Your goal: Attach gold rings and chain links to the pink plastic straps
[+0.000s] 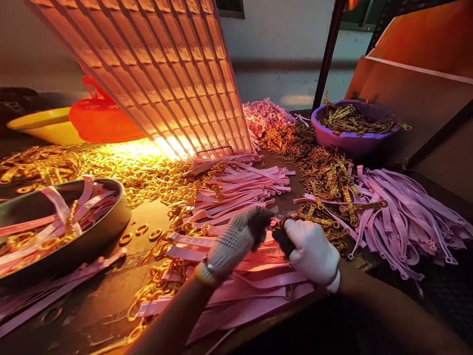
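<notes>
Pink straps [258, 296] lie on the table [92, 301] beneath your left hand [236, 237] and right hand [312, 250], both curled narrow with any hold too blurred to tell; which straps are finished is unclear, but loose gold rings [162, 185] heaped beyond suggest plenty remains.

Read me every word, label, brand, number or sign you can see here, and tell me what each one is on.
No text can be read.
Pink straps: any marks are too small or blurred to make out.
Purple basin: no lettering I can make out.
</notes>
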Available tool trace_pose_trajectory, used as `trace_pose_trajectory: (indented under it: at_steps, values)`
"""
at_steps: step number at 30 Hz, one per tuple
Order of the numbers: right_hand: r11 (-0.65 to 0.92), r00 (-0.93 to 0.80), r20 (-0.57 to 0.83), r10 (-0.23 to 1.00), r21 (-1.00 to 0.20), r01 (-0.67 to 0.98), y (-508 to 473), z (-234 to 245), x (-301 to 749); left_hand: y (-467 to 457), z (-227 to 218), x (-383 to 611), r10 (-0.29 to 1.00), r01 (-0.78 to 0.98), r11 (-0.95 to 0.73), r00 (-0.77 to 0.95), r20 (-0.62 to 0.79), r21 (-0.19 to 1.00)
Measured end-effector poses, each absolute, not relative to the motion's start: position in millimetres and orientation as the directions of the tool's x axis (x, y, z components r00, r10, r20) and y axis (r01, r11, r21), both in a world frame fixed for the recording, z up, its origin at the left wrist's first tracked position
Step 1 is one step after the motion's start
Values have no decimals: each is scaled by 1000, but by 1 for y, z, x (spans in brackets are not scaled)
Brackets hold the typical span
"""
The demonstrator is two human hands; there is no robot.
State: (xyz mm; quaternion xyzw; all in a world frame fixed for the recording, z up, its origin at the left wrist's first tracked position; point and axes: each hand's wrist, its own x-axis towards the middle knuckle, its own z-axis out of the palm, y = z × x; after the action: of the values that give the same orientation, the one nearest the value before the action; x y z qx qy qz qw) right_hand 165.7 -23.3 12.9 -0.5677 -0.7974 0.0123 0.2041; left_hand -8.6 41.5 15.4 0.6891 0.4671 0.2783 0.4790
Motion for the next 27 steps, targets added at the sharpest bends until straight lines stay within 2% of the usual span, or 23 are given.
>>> trace_pose_trajectory:
  at_steps: [1, 2, 4, 7, 13, 18, 20, 22, 23, 25, 27]
  values:
    - [347, -233, 347, 909, -316, 883, -20, 13, 171, 57, 14, -6, 904, 564, -291, 427, 29, 773]
    - [337, -189, 376, 907, -382, 860, -16, 13, 176, 73, 11, -4, 890, 714, -410, 450, 77, 568]
    - [328, -124, 394, 911, -507, 797, -12, 9, 186, 99, 3, 2, 878, 814, -463, 475, 57, 350]
    - [315, -78, 386, 919, -603, 733, -10, 3, 197, 121, -10, 16, 872, 844, -475, 489, 7, 250]
    - [307, -74, 363, 929, -642, 702, -12, 4, 206, 138, -30, 57, 867, 856, -497, 497, 38, 142]
    - [297, -104, 337, 936, -591, 750, -16, 7, 211, 125, -12, 48, 833, 814, -554, 539, 127, 177]
    - [325, -146, 350, 925, -534, 780, -17, 8, 211, 107, 6, 29, 829, 773, -558, 532, 171, 302]
    - [368, -207, 351, 913, -492, 789, -17, 11, 207, 85, 25, 6, 878, 620, -431, 455, 146, 656]
    - [389, -246, 333, 910, -486, 783, -16, 13, 203, 75, 32, -5, 892, 544, -368, 436, 120, 754]
    - [416, -321, 270, 908, -487, 768, -13, 20, 192, 56, 41, -22, 904, 438, -279, 420, 80, 855]
    - [415, -368, 193, 909, -470, 779, -11, 29, 179, 43, 42, -32, 907, 411, -250, 415, 64, 877]
